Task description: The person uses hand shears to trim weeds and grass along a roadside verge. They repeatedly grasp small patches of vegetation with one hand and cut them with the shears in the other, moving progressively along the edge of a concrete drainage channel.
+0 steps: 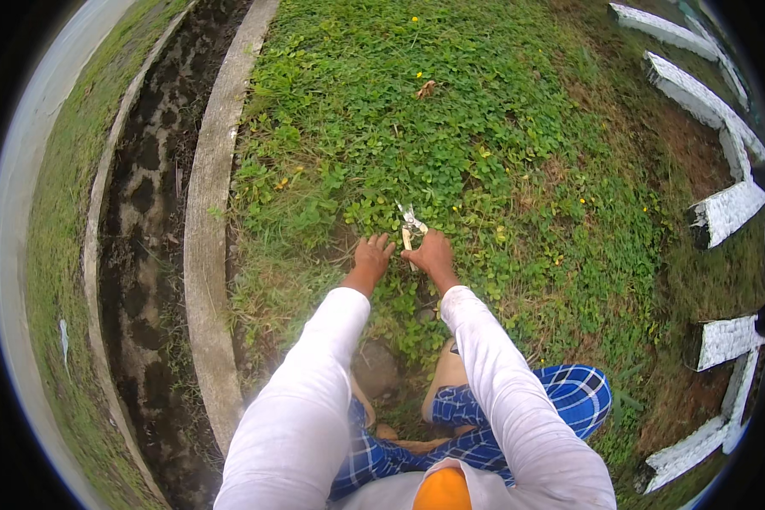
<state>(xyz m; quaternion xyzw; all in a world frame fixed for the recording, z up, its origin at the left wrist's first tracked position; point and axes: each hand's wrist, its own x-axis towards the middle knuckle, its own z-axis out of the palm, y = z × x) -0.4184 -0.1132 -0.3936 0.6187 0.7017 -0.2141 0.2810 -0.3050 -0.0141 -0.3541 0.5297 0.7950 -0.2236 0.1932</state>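
Note:
My right hand (432, 255) is closed on the light-coloured handles of a pair of pruning shears (410, 223). The blades stand apart and point away from me, over low green ground-cover plants (382, 191). Just left of the shears my left hand (373, 256) rests at the edge of the leaves, with its fingers forward. Whether it holds any stems cannot be made out. A little bare soil and dry grass show beside the left hand.
A concrete kerb (205, 242) and a stained drainage channel (143, 255) run along the left. White-painted blocks (730, 207) stand at the right. A rounded stone (376, 368) lies between my feet. A brown dry leaf (426, 89) and small yellow flowers are among the plants.

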